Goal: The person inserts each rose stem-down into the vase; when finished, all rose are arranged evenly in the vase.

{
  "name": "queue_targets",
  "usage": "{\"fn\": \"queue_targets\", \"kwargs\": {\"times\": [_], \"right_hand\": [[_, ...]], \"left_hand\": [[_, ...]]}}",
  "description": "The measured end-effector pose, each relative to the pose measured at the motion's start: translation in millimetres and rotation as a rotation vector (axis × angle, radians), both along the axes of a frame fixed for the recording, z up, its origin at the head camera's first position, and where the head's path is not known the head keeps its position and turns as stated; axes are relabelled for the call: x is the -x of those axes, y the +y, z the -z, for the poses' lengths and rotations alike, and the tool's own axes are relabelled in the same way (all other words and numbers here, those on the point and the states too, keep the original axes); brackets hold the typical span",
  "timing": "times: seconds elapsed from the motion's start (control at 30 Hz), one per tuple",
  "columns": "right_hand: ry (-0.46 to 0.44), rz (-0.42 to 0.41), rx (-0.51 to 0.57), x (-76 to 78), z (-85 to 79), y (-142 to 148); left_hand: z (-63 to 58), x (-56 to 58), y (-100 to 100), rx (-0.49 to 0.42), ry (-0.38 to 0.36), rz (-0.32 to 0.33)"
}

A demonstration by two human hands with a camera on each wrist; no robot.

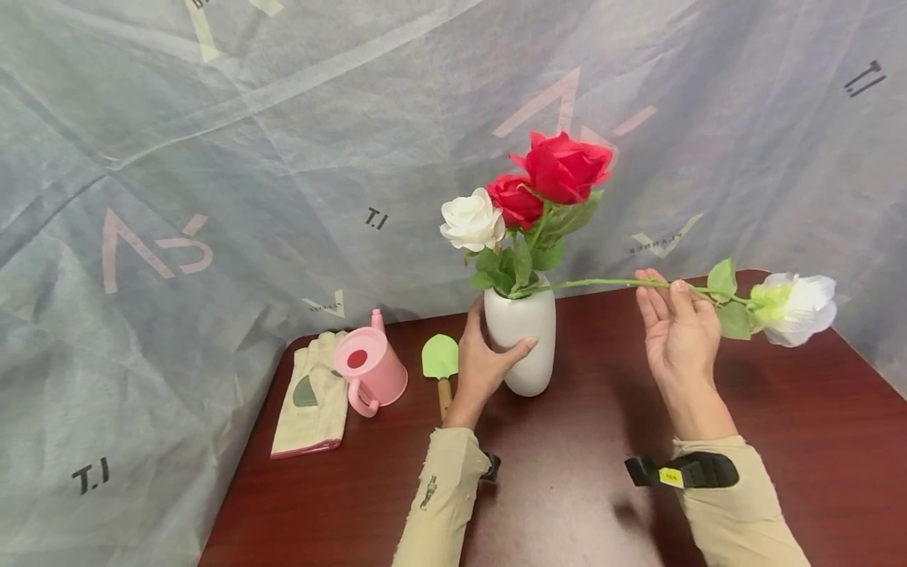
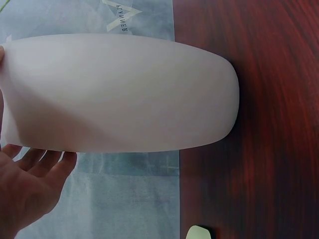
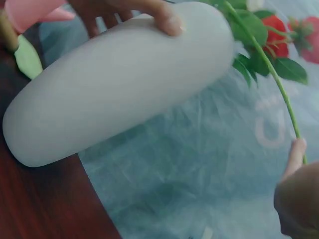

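A white vase (image 1: 534,350) stands upright on the table, holding two red roses (image 1: 563,167) and a white rose (image 1: 472,220) with green leaves. My left hand (image 1: 483,364) grips the vase's left side, thumb across its front; the left wrist view shows the fingers (image 2: 62,167) along its wall. In my right hand (image 1: 682,346) I pinch the green stem of a second white rose (image 1: 804,309) between thumb and fingers. This rose lies nearly level, bloom to the right, and its stem (image 3: 271,69) reaches the vase mouth, where leaves hide the end.
Left of the vase lies a trowel (image 1: 440,358) with a green blade and wooden handle, partly behind my left forearm. Farther left are a pink watering can (image 1: 379,370) and cream gloves (image 1: 312,402). A grey cloth (image 1: 283,157) hangs behind the dark red table (image 1: 588,488).
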State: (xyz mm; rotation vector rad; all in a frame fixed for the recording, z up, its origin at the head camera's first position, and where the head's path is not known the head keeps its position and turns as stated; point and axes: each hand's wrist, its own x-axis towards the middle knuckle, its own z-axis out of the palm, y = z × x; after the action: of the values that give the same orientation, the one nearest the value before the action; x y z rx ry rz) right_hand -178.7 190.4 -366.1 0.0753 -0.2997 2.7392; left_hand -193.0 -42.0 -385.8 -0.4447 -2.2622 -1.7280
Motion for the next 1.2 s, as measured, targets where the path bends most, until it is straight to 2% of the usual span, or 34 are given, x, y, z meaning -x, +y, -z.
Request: {"fn": "queue_targets", "kwargs": {"times": [0.17,0.33,0.53,0.77,0.87,1.2], "right_hand": [[-0.070,0.214,-0.153,7.0,-13.2,-19],[-0.035,0.309,-0.314,6.5,-21.8,-26],[0.005,0.342,-0.227,-1.5,-31.4,-14],[-0.022,0.293,-0.047,-8.8,-37.9,4],[-0.032,0.309,-0.012,-7.7,-40.1,4],[-0.030,0.435,-0.107,-2.0,-44.8,-11]], "left_hand": [[0.5,0.9,1,-0.007,0.016,0.006],[0.1,0.4,1,-0.006,0.022,-0.003],[-0.2,0.0,0,-0.004,0.012,0.004],[-0.1,-0.1,0,0.013,0.016,-0.010],[0.3,0.2,0,0.018,0.016,-0.013],[0.2,0.8,-1,0.021,0.030,0.006]]}}
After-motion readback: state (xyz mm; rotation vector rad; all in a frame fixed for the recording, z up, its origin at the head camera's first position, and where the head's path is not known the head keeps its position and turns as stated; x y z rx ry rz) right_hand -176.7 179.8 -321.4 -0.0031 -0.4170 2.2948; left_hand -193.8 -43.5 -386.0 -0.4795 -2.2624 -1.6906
